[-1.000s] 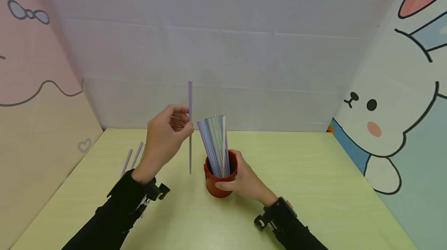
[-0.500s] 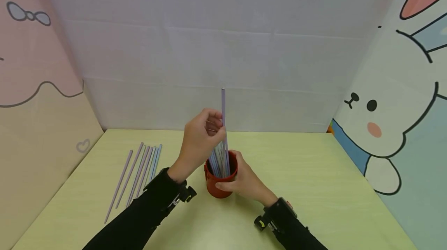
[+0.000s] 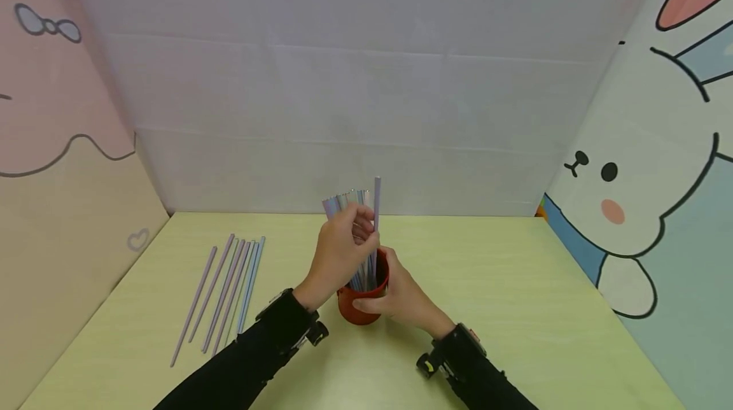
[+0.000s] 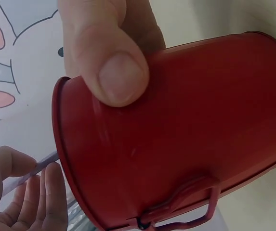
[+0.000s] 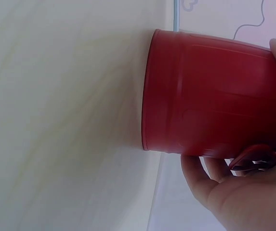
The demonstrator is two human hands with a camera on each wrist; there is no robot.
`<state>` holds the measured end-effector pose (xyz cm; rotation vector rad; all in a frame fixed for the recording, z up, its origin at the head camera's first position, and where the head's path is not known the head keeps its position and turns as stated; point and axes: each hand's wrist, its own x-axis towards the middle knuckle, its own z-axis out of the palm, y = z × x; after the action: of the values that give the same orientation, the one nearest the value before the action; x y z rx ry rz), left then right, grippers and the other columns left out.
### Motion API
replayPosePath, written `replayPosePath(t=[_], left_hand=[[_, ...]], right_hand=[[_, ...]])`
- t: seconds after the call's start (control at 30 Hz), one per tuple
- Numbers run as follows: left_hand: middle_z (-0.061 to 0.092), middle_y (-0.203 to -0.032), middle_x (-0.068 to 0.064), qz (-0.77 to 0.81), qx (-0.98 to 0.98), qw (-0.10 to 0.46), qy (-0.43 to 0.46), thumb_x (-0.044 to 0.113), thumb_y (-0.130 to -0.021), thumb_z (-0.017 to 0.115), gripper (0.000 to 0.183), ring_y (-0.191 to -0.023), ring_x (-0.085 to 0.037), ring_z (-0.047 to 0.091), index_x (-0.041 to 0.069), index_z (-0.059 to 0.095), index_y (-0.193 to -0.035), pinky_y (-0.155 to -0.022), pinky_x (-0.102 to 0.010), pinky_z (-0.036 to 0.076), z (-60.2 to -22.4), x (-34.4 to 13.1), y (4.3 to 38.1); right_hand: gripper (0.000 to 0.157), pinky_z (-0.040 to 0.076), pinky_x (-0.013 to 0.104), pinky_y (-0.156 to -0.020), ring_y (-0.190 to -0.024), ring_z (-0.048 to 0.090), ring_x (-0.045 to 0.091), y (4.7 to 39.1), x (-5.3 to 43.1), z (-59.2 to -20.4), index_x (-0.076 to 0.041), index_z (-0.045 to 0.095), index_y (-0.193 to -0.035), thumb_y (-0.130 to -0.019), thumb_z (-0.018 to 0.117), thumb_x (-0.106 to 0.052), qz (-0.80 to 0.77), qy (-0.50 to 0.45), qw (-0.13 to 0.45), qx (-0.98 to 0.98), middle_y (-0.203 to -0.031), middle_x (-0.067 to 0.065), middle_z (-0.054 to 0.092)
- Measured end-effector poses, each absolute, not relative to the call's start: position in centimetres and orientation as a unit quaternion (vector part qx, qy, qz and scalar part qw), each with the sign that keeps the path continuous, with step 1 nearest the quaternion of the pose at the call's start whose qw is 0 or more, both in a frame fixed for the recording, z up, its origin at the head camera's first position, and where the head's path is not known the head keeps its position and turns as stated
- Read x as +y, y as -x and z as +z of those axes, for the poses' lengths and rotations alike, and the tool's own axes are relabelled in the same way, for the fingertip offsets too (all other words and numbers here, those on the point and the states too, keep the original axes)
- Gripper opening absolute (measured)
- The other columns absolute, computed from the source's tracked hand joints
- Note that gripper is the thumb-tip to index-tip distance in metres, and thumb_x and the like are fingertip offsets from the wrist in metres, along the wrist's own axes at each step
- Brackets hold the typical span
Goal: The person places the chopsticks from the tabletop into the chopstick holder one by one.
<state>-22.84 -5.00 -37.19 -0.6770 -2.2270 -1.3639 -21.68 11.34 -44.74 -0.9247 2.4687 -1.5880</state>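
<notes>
Fingers and thumb of your left hand [image 3: 338, 254] are pinching a slim, straight lilac straw [image 3: 377, 200], its lower part standing inside the rim of a glossy red bucket-shaped container [image 3: 357, 312]. Your right hand [image 3: 403, 298] is gripping that container, thumb pressing on its near side, fingers wrapping round the far side, and it's standing upright on the pale yellow-green table [image 3: 487, 282]! Just beside your straw, a packed bunch of pale, shiny straws [image 3: 332, 206] is leaning leftward inside. Out to the left, a loose row of lilac, greenish and blue straws [image 3: 224, 296] is lying on the table. Beyond, a creased whitish backdrop [image 3: 366, 91] is hanging, and a cartoon rabbit panel [image 3: 647, 206] is flanking your right.
</notes>
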Motion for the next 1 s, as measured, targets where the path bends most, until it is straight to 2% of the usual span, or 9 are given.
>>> replayPosePath(t=[0.43, 0.6, 0.73, 0.83, 0.93, 1.0], left_hand=[[0.06, -0.082, 0.006, -0.455, -0.839, 0.173, 0.245, 0.008, -0.083, 0.067, 0.025, -0.07, -0.001, 0.058, 0.012, 0.056, -0.104, -0.063, -0.019, 0.053, -38.5, -5.2, 22.9], [0.06, -0.082, 0.008, -0.443, -0.847, 0.164, 0.243, 0.01, -0.084, 0.066, 0.024, -0.07, 0.0, 0.058, 0.01, 0.057, -0.106, -0.063, -0.018, 0.053, -38.2, -6.0, 22.8], [0.06, -0.08, 0.009, -0.423, -0.847, 0.211, 0.243, 0.012, -0.086, 0.064, 0.021, -0.068, 0.0, 0.056, 0.012, 0.058, -0.106, -0.062, -0.019, 0.052, -36.8, -7.6, 22.7], [0.061, -0.079, 0.009, -0.415, -0.837, 0.271, 0.232, 0.012, -0.087, 0.063, 0.019, -0.068, -0.002, 0.056, 0.014, 0.059, -0.105, -0.061, -0.023, 0.052, -35.2, -9.7, 22.8], [0.062, -0.085, 0.006, -0.412, -0.831, 0.314, 0.201, 0.015, -0.09, 0.061, 0.019, -0.074, -0.005, 0.057, 0.015, 0.058, -0.109, -0.063, -0.028, 0.052, -34.0, -12.2, 23.3], [0.062, -0.092, 0.004, -0.404, -0.837, 0.323, 0.178, 0.019, -0.092, 0.061, 0.024, -0.081, -0.009, 0.057, 0.015, 0.057, -0.115, -0.068, -0.031, 0.051, -33.8, -14.0, 23.8]], right_hand=[[0.089, 0.048, 0.033, -0.091, -0.115, 0.048, 0.015, 21.7, 11.5, -44.6, -0.025, 0.019, -0.144, -0.079, 0.08, -0.029, -0.528, 0.297, 0.037, 0.794, -0.134, -0.005, 0.041], [0.087, 0.049, 0.039, -0.091, -0.115, 0.049, 0.022, 20.9, 11.3, -43.2, -0.016, 0.02, -0.144, -0.079, 0.079, -0.019, -0.536, 0.295, 0.042, 0.79, -0.134, 0.002, 0.042], [0.086, 0.047, 0.044, -0.093, -0.117, 0.048, 0.027, 20.1, 11.0, -41.5, -0.008, 0.02, -0.143, -0.079, 0.078, -0.015, -0.54, 0.294, 0.045, 0.788, -0.135, 0.01, 0.043], [0.089, 0.045, 0.047, -0.096, -0.119, 0.046, 0.027, 20.1, 11.0, -41.1, -0.007, 0.02, -0.144, -0.079, 0.079, -0.015, -0.541, 0.288, 0.048, 0.789, -0.138, 0.012, 0.041], [0.09, 0.043, 0.049, -0.097, -0.122, 0.044, 0.028, 20.0, 10.9, -40.7, -0.006, 0.019, -0.144, -0.078, 0.079, -0.014, -0.542, 0.281, 0.052, 0.791, -0.14, 0.012, 0.039], [0.089, 0.043, 0.049, -0.096, -0.122, 0.044, 0.028, 20.0, 10.9, -40.6, -0.006, 0.02, -0.144, -0.078, 0.079, -0.014, -0.54, 0.278, 0.053, 0.793, -0.14, 0.012, 0.039]])
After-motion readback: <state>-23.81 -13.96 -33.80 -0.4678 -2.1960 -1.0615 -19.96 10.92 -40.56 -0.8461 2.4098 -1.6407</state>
